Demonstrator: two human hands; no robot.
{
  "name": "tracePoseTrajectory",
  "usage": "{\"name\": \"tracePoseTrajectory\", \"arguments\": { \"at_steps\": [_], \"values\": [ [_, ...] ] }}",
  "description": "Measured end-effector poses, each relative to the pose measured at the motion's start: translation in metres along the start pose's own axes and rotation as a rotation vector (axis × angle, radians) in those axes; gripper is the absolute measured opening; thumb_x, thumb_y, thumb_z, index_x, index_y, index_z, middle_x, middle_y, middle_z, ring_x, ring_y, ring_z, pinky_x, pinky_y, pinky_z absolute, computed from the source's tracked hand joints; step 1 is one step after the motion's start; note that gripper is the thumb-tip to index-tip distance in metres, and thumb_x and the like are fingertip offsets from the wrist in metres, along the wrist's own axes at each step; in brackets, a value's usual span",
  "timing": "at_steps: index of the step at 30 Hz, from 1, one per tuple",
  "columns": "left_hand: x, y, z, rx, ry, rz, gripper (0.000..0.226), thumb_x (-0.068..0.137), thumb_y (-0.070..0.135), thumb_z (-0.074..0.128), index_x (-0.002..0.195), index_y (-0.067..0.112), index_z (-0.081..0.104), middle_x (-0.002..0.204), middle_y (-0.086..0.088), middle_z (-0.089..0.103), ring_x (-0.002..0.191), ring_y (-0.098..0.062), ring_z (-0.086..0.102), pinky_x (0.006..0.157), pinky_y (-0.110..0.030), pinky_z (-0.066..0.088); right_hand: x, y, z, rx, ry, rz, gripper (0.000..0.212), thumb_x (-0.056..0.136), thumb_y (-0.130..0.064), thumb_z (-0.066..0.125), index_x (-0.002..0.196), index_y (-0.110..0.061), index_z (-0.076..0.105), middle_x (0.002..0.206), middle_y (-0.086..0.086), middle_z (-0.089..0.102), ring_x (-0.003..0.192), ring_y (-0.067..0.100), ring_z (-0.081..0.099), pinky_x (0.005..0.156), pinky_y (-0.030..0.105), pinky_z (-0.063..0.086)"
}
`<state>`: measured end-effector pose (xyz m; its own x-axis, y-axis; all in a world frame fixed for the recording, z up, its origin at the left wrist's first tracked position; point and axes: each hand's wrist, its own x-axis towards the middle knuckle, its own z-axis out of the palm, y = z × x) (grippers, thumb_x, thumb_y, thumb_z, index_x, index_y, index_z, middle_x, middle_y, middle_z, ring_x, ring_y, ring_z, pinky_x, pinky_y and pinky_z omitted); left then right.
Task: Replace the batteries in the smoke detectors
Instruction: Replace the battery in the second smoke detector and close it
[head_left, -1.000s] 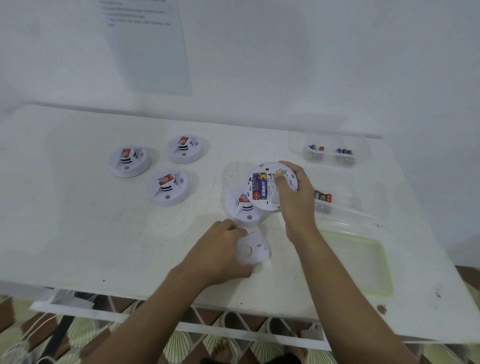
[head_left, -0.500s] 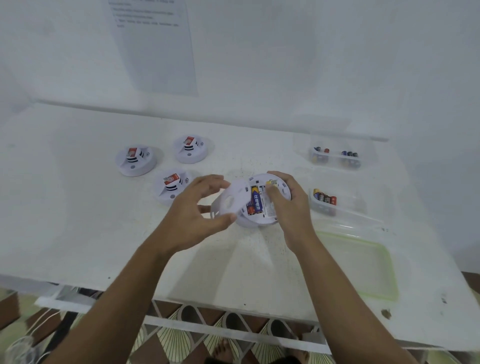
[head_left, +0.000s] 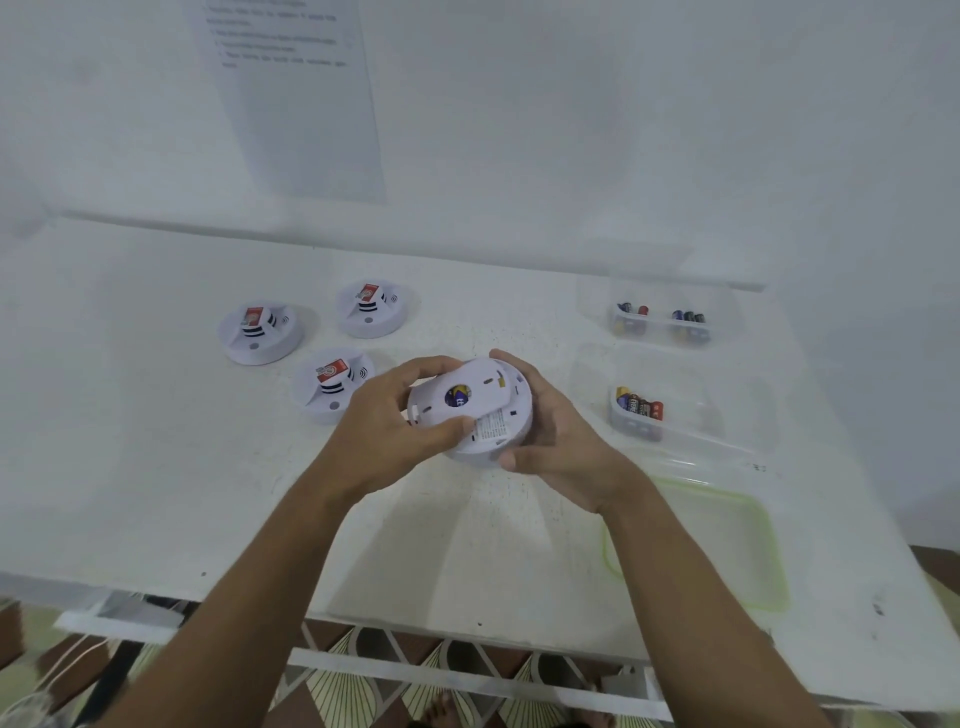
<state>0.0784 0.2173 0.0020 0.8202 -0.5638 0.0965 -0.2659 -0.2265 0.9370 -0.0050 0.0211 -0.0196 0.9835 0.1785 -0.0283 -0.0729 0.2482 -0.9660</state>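
Note:
A white round smoke detector (head_left: 496, 434) is held underside up over the middle of the table, between both hands. My right hand (head_left: 558, 439) cups its right side. My left hand (head_left: 387, 423) presses the white back cover (head_left: 467, 387) onto it; a blue battery (head_left: 457, 397) shows through the cover's round hole. Three more white detectors (head_left: 260, 332) (head_left: 370, 309) (head_left: 332, 382) with red labels lie on the table to the left. A fourth one seen earlier is hidden behind my hands.
At the right of the white table (head_left: 156, 467) stand two clear trays with several batteries, one far (head_left: 660, 325) and one near (head_left: 636, 410). A clear lid with a green rim (head_left: 727, 551) lies near the front right edge. A wall with a paper sheet (head_left: 291, 93) rises behind.
My left hand picked the back cover off the table, carried it up and set it over the battery bay. The detector in my right hand came down and toward me.

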Motion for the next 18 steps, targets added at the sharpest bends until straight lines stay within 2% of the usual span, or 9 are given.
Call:
{"name": "tracePoseTrajectory", "arguments": {
  "at_steps": [4,7,11,15,18],
  "values": [
    [0.002,0.003,-0.001,-0.036,-0.04,0.033,0.055,0.068,0.037,0.082,0.121,0.032,0.064,0.122,0.014,0.066,0.112,-0.012,0.064,0.086,-0.037,0.059,0.001,-0.007,0.0,-0.11,0.005,0.0,0.1,0.073,0.011,0.075,0.154,-0.023,0.028,0.153,0.007,0.041,0.137,0.027,0.049,0.097,0.045,0.055],
    [0.002,0.007,-0.001,-0.026,-0.044,0.063,0.057,0.066,0.043,0.081,0.12,0.035,0.063,0.124,0.019,0.062,0.115,-0.01,0.061,0.084,-0.034,0.058,0.002,-0.011,0.002,-0.172,0.018,-0.007,0.1,0.072,0.013,0.076,0.153,-0.023,0.03,0.15,0.007,0.044,0.134,0.025,0.052,0.095,0.045,0.056],
    [0.003,0.005,-0.001,-0.012,-0.024,0.059,0.058,0.068,0.034,0.084,0.121,0.035,0.062,0.124,0.022,0.059,0.114,-0.005,0.059,0.08,-0.03,0.058,0.006,-0.014,0.002,-0.231,0.017,-0.005,0.1,0.072,0.011,0.078,0.153,-0.024,0.03,0.147,0.005,0.047,0.132,0.023,0.054,0.094,0.049,0.057],
    [0.005,0.001,-0.003,-0.035,-0.024,0.023,0.057,0.068,0.028,0.088,0.119,0.035,0.063,0.127,0.023,0.059,0.114,-0.004,0.059,0.085,-0.027,0.058,0.009,-0.012,0.001,-0.255,0.044,0.005,0.101,0.071,0.008,0.08,0.153,-0.025,0.03,0.146,0.002,0.048,0.131,0.022,0.054,0.094,0.048,0.057],
    [0.007,0.001,-0.005,-0.024,-0.029,-0.002,0.055,0.069,0.025,0.09,0.117,0.035,0.064,0.13,0.023,0.057,0.115,-0.005,0.059,0.084,-0.025,0.058,0.01,-0.012,0.001,-0.242,0.088,0.012,0.099,0.069,0.005,0.082,0.149,-0.028,0.035,0.144,0.002,0.048,0.129,0.025,0.056,0.089,0.052,0.059]
  ]
}}
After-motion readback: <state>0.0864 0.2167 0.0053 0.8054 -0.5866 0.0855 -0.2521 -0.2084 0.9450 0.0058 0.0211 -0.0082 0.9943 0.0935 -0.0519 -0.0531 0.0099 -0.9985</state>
